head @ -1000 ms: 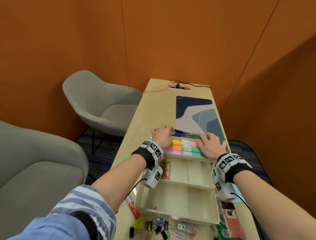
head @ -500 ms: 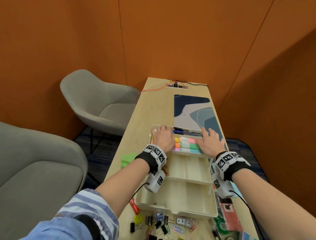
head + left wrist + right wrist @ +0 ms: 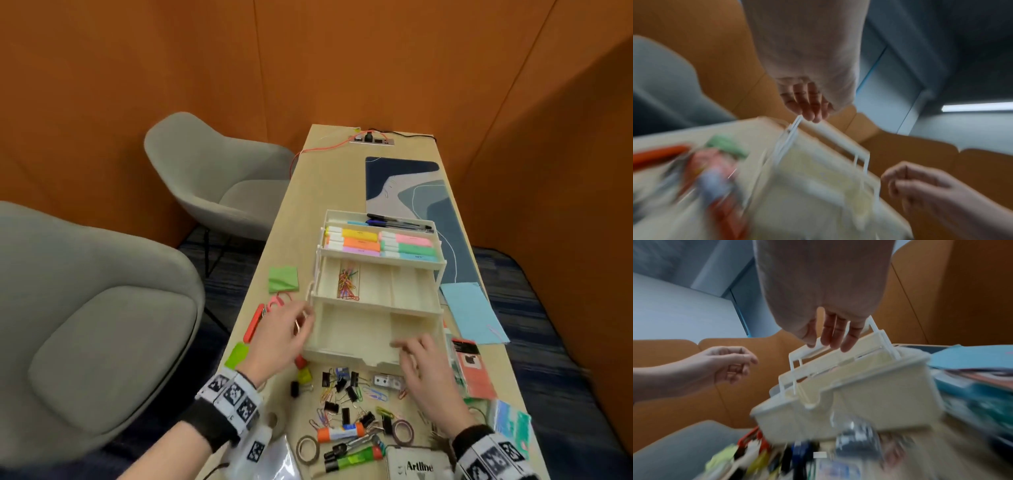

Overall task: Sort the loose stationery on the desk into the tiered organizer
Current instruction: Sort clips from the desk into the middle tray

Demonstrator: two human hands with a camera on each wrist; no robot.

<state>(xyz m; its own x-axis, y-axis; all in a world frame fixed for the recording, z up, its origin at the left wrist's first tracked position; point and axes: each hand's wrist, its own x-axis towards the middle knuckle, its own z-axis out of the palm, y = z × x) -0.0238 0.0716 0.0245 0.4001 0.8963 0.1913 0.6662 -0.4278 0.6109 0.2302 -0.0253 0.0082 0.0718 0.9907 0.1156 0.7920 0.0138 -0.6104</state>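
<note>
Head view: the cream tiered organizer (image 3: 375,294) sits mid-desk (image 3: 301,219), tiers fanned out. Top tier holds highlighters (image 3: 380,243) w/ pens (image 3: 399,222) behind; middle tier has a clump of paper clips (image 3: 347,284) in its left compartment; bottom tier looks bare. Left hand (image 3: 277,339) is at the organizer's 8 o'clock, just beside the bottom tier's left wall, fingers loose — cannot tell if they touch it. Right hand (image 3: 424,373) is at 5 o'clock, over the front rim, fingers spread and relaxed, holding nothing. Loose binder clips (image 3: 342,387), a glue stick (image 3: 340,432) and tape rolls (image 3: 307,449) lie at 6 o'clock, nearer the person. A green sticky pad (image 3: 282,279) is at 9 o'clock, a blue sheet (image 3: 474,311) at 3.

Left wrist view (badly blurred): fingers (image 3: 807,104) hang loosely curled above the organizer's thin side bars (image 3: 791,134), gripping nothing; contact unclear. The other hand (image 3: 920,186) shows at 4 o'clock.

Right wrist view: fingers (image 3: 836,334) point down, straight-ish, over the upper tier's rim (image 3: 807,352) — empty. The left hand (image 3: 731,363) sits at 9 o'clock, apart from the box, loosely cupped.
</note>
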